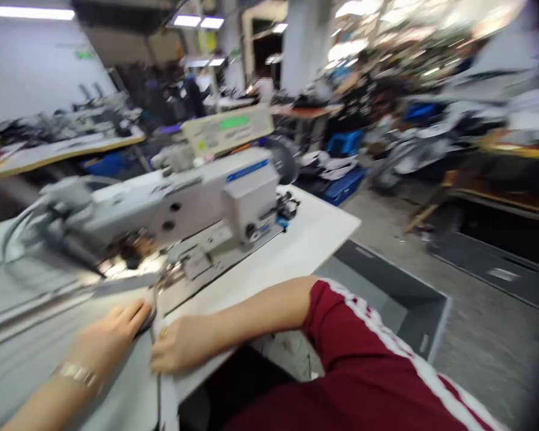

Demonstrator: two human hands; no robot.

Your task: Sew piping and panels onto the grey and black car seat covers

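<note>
A white sewing machine [197, 191] stands across the table, its lamp lighting the needle area. A pale grey piece of fabric [128, 386] with a dark line along its right edge lies before the needle. My left hand [110, 332], with a bracelet at its wrist, rests flat on it, fingers stretched towards the needle. Something small and dark shows beside those fingertips; blur hides what it is. Just right of it, my right hand [179, 346], wearing a ring, is closed at the fabric's edge, its fingers curled over it.
The white tabletop [314, 233] extends right of the machine. Below its right edge stands a grey bin [413, 311]. A blue crate [344, 185] with pale pieces is on the floor behind. Other worktables with heaped material stand left and right. People in the background are blurred.
</note>
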